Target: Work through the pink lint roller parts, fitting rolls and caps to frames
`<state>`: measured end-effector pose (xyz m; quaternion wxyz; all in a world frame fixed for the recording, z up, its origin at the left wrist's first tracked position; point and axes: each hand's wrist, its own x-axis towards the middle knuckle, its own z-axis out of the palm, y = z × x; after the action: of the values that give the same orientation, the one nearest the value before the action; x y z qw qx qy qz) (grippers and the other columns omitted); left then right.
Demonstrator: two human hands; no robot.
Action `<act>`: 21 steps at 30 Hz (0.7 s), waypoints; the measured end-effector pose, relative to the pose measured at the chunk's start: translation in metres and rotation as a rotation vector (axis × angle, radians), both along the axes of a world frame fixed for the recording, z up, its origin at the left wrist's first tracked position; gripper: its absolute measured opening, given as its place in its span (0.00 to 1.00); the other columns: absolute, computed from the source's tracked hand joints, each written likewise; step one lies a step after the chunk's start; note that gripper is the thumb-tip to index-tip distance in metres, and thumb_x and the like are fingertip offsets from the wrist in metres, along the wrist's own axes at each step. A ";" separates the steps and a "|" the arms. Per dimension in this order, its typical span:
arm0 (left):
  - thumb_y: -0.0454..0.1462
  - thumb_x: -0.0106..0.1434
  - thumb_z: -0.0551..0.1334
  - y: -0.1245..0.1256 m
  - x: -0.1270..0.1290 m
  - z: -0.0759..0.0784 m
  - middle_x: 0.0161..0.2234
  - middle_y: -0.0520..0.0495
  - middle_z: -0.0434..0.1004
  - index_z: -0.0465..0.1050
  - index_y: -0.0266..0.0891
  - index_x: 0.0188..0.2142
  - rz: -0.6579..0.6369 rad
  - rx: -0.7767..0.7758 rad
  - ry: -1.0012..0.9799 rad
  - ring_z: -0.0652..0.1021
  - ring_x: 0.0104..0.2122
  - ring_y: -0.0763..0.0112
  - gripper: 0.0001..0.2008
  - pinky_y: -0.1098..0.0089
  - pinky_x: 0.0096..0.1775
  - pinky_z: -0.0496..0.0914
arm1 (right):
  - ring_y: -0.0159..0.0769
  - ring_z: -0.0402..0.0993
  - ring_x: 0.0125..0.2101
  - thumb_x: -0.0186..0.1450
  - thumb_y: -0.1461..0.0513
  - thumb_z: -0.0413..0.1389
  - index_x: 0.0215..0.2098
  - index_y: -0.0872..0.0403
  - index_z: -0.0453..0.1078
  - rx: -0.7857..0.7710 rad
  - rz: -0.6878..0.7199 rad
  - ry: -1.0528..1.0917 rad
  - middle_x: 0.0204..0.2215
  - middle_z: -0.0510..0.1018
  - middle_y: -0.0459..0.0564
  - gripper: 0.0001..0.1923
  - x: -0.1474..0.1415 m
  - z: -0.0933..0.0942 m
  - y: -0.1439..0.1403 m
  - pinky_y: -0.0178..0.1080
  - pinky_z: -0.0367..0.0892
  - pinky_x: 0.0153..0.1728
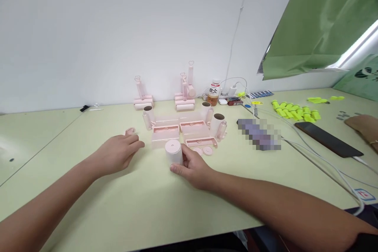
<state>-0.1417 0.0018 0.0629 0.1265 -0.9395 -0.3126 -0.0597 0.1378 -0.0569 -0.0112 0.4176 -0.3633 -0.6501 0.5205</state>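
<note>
My right hand (193, 167) is wrapped round a lint roller roll (174, 157), which stands upright with a pale pink cap covering its top end. To its left, my left hand (119, 151) is held over the table with its fingers stretched to the right. A small pink plastic part (130, 130) shows just behind those fingers; whether they touch it I cannot tell. Behind the roll lie open pink cases (165, 136) and a pink half shell (201, 142). Two round pink caps (208, 150) lie beside my right hand. More upright rolls with cardboard cores (217, 124) stand near pink handles (222, 129).
Pink lint rollers (185, 104) stand along the wall. A supplement bottle (214, 92), cables and small boxes (234, 101) are at the back. On the right are a blurred-out object (260, 134), a black phone (328, 139), yellow-green parts (295, 111) and another person's hand (363, 128).
</note>
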 end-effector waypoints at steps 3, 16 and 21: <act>0.31 0.67 0.47 0.006 0.012 -0.013 0.32 0.45 0.76 0.75 0.41 0.42 0.010 -0.037 -0.051 0.73 0.27 0.64 0.18 0.65 0.32 0.64 | 0.42 0.71 0.45 0.61 0.52 0.64 0.57 0.48 0.66 0.028 -0.001 -0.027 0.47 0.75 0.51 0.28 0.000 0.003 -0.001 0.43 0.66 0.43; 0.46 0.70 0.48 -0.022 0.049 0.011 0.42 0.44 0.79 0.73 0.44 0.49 0.267 -0.351 -0.428 0.78 0.39 0.60 0.19 0.65 0.37 0.70 | 0.42 0.72 0.43 0.59 0.53 0.65 0.58 0.47 0.68 0.061 -0.026 -0.086 0.45 0.77 0.49 0.30 -0.001 0.010 0.000 0.42 0.67 0.42; 0.51 0.67 0.55 -0.048 0.084 0.015 0.53 0.45 0.74 0.61 0.47 0.61 0.150 -0.481 -0.501 0.78 0.40 0.63 0.25 0.63 0.42 0.73 | 0.41 0.72 0.41 0.59 0.53 0.65 0.52 0.49 0.71 0.069 -0.011 -0.049 0.42 0.77 0.48 0.24 -0.002 0.011 -0.003 0.41 0.67 0.40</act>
<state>-0.0578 -0.0458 0.0777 -0.1751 -0.8731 -0.4070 -0.2035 0.1360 -0.0598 0.0002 0.4169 -0.3648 -0.6757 0.4864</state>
